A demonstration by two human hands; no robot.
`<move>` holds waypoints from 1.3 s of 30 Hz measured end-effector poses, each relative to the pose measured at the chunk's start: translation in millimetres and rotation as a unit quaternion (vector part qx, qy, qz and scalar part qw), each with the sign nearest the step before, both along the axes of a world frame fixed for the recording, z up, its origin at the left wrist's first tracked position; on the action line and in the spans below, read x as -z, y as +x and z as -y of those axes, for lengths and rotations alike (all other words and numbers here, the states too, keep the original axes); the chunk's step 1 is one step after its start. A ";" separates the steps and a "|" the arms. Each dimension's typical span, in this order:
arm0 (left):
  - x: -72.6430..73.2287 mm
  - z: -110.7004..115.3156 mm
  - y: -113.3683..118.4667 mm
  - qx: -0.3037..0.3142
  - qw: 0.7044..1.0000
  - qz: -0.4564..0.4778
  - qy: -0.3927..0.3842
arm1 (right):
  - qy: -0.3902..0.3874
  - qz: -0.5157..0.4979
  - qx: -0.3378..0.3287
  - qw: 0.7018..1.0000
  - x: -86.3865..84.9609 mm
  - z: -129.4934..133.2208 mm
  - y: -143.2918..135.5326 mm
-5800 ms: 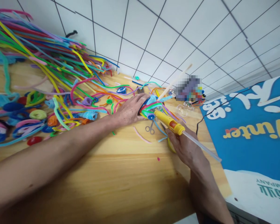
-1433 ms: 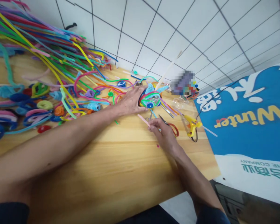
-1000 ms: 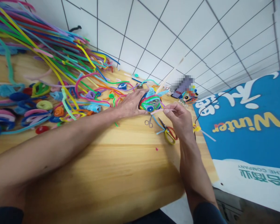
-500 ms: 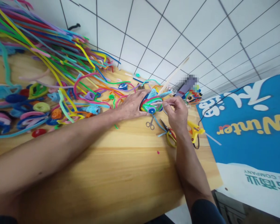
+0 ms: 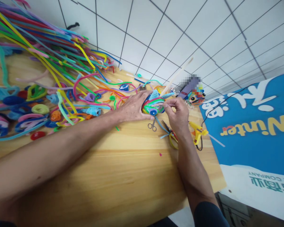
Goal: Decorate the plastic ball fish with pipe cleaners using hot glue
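Observation:
My left hand (image 5: 133, 106) rests on the wooden table (image 5: 113, 176) and holds a colourful ball-shaped craft (image 5: 153, 107) wrapped in pipe cleaners, with a blue coil on its front. My right hand (image 5: 177, 113) pinches a short pink pipe cleaner piece (image 5: 161, 104) against the right side of that craft. Small silver scissors (image 5: 152, 125) lie just below the craft. Yellow-and-red handled scissors (image 5: 171, 137) lie under my right wrist. A yellow glue gun (image 5: 197, 131) lies to the right of my right hand.
A big heap of long pipe cleaners (image 5: 49, 63) and coiled pieces (image 5: 40, 108) covers the table's left side. A finished craft figure (image 5: 196, 97) stands by the tiled wall. A blue printed box (image 5: 251, 126) borders the table's right edge.
The glue gun has left my right hand and lies on the table. That hand picked up a pink pipe cleaner piece and brought it to the craft. My left hand stayed on the craft.

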State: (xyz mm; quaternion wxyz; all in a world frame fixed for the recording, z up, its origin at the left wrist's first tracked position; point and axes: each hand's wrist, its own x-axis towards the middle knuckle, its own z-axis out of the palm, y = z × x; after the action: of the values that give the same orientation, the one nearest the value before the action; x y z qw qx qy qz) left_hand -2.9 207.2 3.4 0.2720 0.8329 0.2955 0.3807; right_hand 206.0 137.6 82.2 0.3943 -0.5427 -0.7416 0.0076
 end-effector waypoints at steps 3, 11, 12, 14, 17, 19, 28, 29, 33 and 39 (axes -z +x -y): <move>-3.2 0.9 -2.5 0.007 1.000 0.001 -0.007 | -0.004 -0.007 -0.001 1.000 2.1 0.4 0.3; -7.2 2.2 -7.4 0.025 0.999 -0.008 -0.018 | -0.005 -0.013 -0.008 1.000 3.8 -0.6 1.2; -6.4 1.9 -7.1 0.023 1.000 -0.007 -0.018 | -0.009 -0.011 -0.008 1.000 3.7 -0.7 1.5; -4.6 1.0 -6.1 0.019 1.000 -0.003 -0.016 | -0.014 -0.013 -0.003 1.000 4.3 -0.7 2.0; -2.3 0.0 -4.8 0.017 1.000 0.008 -0.007 | -0.024 -0.028 0.010 0.999 7.3 -1.0 1.9; -1.6 -0.3 -4.3 0.016 1.000 0.010 -0.001 | -0.032 -0.048 0.017 0.998 10.2 -1.6 1.2; -1.8 0.8 -3.3 0.003 1.000 0.006 0.009 | -0.006 -0.054 0.042 0.998 12.4 -2.8 -2.1; -1.8 0.9 -3.3 0.002 1.000 0.008 0.010 | 0.001 -0.043 0.044 0.998 11.7 -2.6 -1.9; -1.7 0.6 -3.5 0.003 1.000 0.007 0.012 | 0.035 -0.018 0.045 0.998 10.2 -2.4 -2.3; -0.7 -1.1 -3.7 0.006 1.000 0.007 0.018 | 0.034 -0.016 0.059 0.998 12.7 -2.9 -5.8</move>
State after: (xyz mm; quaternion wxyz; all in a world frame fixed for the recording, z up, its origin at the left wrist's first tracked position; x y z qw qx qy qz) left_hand -6.6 208.3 4.1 0.2615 0.8367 0.2815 0.3902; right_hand 200.1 140.6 69.6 0.4242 -0.5717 -0.7016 -0.0323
